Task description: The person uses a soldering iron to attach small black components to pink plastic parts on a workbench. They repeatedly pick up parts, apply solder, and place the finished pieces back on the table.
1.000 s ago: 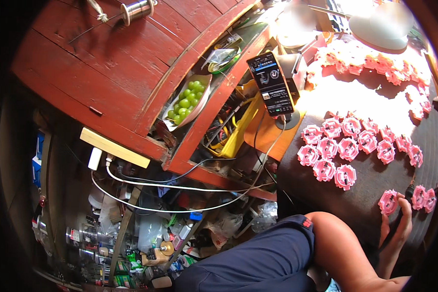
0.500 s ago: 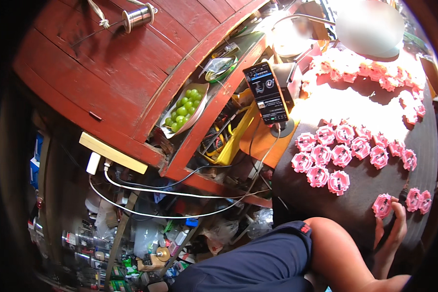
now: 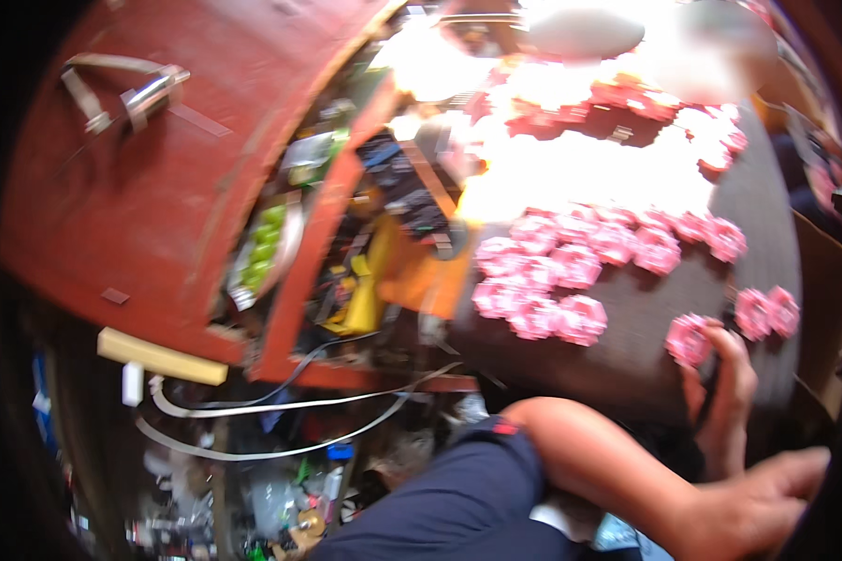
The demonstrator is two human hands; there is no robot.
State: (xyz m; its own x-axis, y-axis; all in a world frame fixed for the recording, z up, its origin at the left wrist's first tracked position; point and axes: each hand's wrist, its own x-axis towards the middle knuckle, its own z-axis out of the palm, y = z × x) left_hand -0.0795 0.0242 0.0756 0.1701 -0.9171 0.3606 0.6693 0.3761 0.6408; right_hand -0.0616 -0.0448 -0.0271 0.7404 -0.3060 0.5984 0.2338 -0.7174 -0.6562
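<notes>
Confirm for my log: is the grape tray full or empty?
Not empty: green grapes lie along the tray, though blur hides how many.

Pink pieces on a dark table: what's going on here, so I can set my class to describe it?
Someone is at work bare-handed at the dark table. The right hand holds a pink piece between thumb and finger. The left hand is blurred at the lower right, and whether it holds anything cannot be told. Two pink pieces sit just right of the held one, a cluster lies to its left, and more lie farther back beyond the glare.
</notes>
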